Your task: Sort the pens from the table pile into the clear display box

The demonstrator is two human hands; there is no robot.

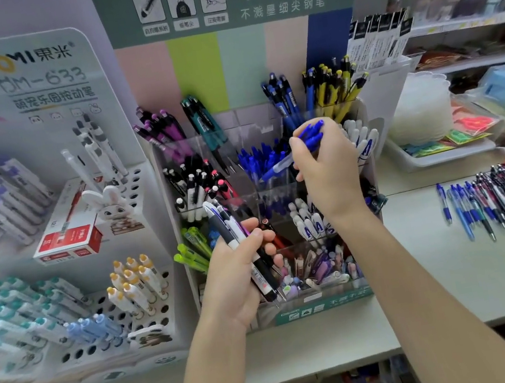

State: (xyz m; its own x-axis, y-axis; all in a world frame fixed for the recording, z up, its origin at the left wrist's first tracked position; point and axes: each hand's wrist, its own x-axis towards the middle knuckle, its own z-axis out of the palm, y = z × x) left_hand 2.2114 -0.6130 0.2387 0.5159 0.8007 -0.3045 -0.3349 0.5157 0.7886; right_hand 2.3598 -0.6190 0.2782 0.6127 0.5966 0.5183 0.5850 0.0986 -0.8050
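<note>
The white bench runs across the view. On it, in the middle, stands the tiered clear display box, its compartments already filled by colour and kind. Well to the right on the bench lies the pile of loose pens, blue-capped and dark-barrelled ones fanned out side by side.

Over the box's blue compartment, the right hand is curled around a few blue pens, with their clicker ends sticking up past the fingers. Lower down, in front of the box, the left hand is clamped round a small bundle of black-and-white pens, tips pointing down.

The pens look light and stiff, with smooth plastic barrels that would likely slide against each other or roll once released. The best hold is probably mid-barrel or on the darker grip section near the tip. Taking only a few at a time should let them drop tip-first into the narrow compartment without fanning out or snagging on the pens already standing there.
</note>
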